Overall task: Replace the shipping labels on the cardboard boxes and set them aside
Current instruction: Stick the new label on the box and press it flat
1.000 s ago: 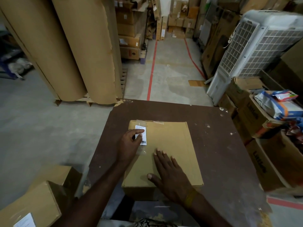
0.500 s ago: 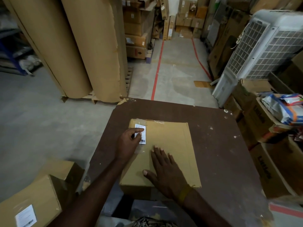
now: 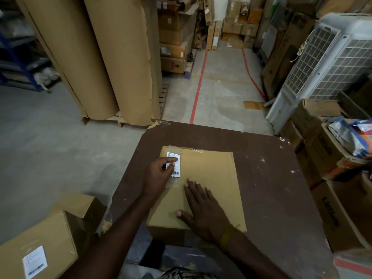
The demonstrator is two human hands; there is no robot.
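Two hands work one cardboard box (image 3: 209, 188) on the brown table (image 3: 271, 178): the left hand (image 3: 159, 176) pinches the shipping label (image 3: 174, 164) at the far-left corner, long axis near-to-far, while the right hand (image 3: 203, 210) lies flat, fingers straight, nearer.

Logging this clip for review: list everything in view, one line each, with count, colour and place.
box: 1, tan, on the table, under both hands
label: 1, white, box's far left corner, partly under left fingers
table: 1, dark brown, centre
floor boxes: 2, tan, lower left; the nearer one has a white label
rolls: 2 in view, tan, upright on a pallet, upper left
cooler: 1, white, upper right
open cartons: several, brown, right of table
floor lines: 2, red, aisle ahead
left hand: 1, fingers on the label
right hand: 1, flat on the box
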